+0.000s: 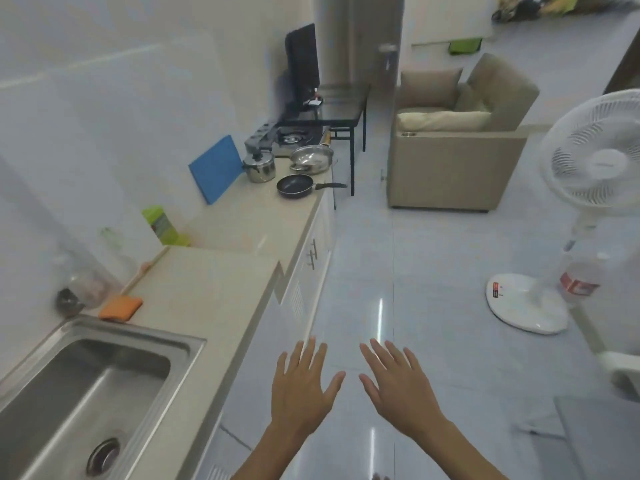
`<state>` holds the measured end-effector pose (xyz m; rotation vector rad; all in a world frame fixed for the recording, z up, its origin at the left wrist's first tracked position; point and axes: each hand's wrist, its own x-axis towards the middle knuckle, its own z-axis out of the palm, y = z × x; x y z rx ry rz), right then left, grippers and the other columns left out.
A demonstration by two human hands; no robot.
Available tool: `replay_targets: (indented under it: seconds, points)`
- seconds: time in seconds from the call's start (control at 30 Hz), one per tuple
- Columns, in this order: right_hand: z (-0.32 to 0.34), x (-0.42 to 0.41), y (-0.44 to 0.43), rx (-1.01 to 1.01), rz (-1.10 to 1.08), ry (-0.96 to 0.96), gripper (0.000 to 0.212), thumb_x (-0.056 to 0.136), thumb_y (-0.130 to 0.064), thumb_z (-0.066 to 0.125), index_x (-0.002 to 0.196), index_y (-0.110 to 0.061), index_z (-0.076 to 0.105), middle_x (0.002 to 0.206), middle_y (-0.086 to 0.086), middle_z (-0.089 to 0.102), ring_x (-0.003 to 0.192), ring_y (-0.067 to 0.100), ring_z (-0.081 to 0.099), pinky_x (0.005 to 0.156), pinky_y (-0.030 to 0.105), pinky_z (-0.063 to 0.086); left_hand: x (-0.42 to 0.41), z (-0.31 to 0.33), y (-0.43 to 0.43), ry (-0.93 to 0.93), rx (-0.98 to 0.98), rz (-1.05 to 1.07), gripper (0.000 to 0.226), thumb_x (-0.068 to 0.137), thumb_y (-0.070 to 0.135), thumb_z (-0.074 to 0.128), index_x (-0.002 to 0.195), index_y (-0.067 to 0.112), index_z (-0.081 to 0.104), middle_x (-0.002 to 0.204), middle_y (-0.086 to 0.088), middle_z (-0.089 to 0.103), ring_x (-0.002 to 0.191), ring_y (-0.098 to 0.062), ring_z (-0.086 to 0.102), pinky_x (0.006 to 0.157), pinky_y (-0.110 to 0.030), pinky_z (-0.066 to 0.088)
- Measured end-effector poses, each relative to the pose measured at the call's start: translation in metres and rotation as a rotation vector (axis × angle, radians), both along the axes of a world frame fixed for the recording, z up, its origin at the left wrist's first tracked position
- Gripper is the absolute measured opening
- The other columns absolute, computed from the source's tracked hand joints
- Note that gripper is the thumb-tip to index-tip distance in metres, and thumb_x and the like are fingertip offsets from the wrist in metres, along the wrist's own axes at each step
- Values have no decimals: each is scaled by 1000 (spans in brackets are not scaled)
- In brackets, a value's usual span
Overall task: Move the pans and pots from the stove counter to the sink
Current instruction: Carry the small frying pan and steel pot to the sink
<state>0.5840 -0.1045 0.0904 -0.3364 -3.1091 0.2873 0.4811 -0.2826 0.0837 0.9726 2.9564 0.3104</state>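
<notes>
A black frying pan [295, 186] lies on the far counter, its handle pointing right past the edge. Behind it stand a lidded steel pot [259, 167] and a wide steel pan [311, 159], next to the gas stove [292, 137]. The steel sink [74, 389] is at lower left, its basin holding nothing. My left hand [302, 386] and my right hand [398, 384] hover flat over the floor near the bottom, fingers spread, holding nothing, far from the cookware.
A blue cutting board [216, 169] leans on the wall. A green box [163, 226], an orange sponge [121, 307] and a clear bottle stand near the sink. A white fan [568, 216], an armchair [457, 157] and a black table [341, 114] occupy the room.
</notes>
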Motion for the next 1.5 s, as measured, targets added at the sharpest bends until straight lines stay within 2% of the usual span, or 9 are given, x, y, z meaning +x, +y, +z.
replay_targets:
  seconds: [0.37, 0.5, 0.67, 0.77, 0.93, 1.03, 1.13, 1.3, 1.5]
  points:
    - [-11, -231, 212, 58, 140, 21, 51, 97, -43, 61, 139, -13, 65, 139, 11, 68, 125, 35, 66, 101, 56, 53, -207, -12, 205, -33, 6, 96, 80, 93, 75, 19, 152, 26, 43, 161, -1, 38, 150, -23, 32, 123, -52, 24]
    - [-17, -323, 284, 75, 129, 9, 56, 98, -45, 42, 137, -13, 67, 138, 11, 69, 124, 34, 66, 100, 55, 54, -291, -30, 279, -13, 52, 102, 74, 94, 71, 31, 143, 22, 57, 152, -5, 52, 141, -26, 47, 116, -55, 36]
    - [-19, -436, 369, 51, 104, 4, 50, 97, -41, 64, 139, -13, 65, 138, 9, 69, 125, 33, 66, 100, 54, 54, -407, -43, 366, -59, 66, 163, 77, 94, 72, 25, 148, 23, 50, 157, -3, 45, 145, -23, 42, 120, -52, 29]
    - [-14, -507, 422, 58, 129, -6, 57, 100, -46, 42, 139, -12, 65, 137, 10, 69, 123, 34, 67, 98, 53, 56, -475, -39, 417, -106, 56, 183, 79, 94, 73, 22, 151, 24, 45, 160, -2, 41, 148, -22, 36, 123, -51, 23]
    - [-18, -629, 489, 18, 193, -42, 60, 107, -50, 34, 160, -21, 35, 164, 2, 42, 150, 25, 40, 119, 45, 34, -575, -41, 476, -85, 74, 268, 81, 93, 74, 20, 149, 24, 48, 159, -2, 42, 147, -23, 38, 122, -53, 25]
    - [-25, -703, 525, -38, 252, 17, 56, 105, -46, 42, 151, -15, 51, 152, 7, 57, 137, 31, 57, 109, 47, 46, -626, -49, 506, -90, 101, 381, 77, 93, 72, 27, 145, 22, 55, 152, -3, 51, 142, -24, 46, 119, -51, 33]
    - [-31, -785, 561, -77, 308, -35, 56, 107, -45, 43, 156, -18, 44, 157, 5, 52, 141, 26, 51, 113, 43, 41, -675, -59, 534, -63, 119, 504, 72, 95, 67, 39, 144, 17, 56, 151, -7, 53, 139, -26, 51, 114, -50, 41]
    - [-28, -909, 624, -269, 306, -150, 58, 105, -52, 42, 157, -27, 38, 157, -2, 52, 138, 24, 53, 109, 41, 43, -736, -75, 578, -314, 141, 801, 79, 97, 66, 36, 157, 15, 30, 163, -4, 35, 148, -22, 34, 119, -42, 30]
    - [-32, -1063, 670, -358, 356, -314, 60, 106, -43, 47, 158, -16, 37, 156, 14, 51, 138, 37, 50, 110, 47, 42, -790, -94, 614, -653, 544, 1206, 93, 91, 73, 43, 160, 16, 19, 167, -6, 26, 152, -27, 27, 121, -45, 24]
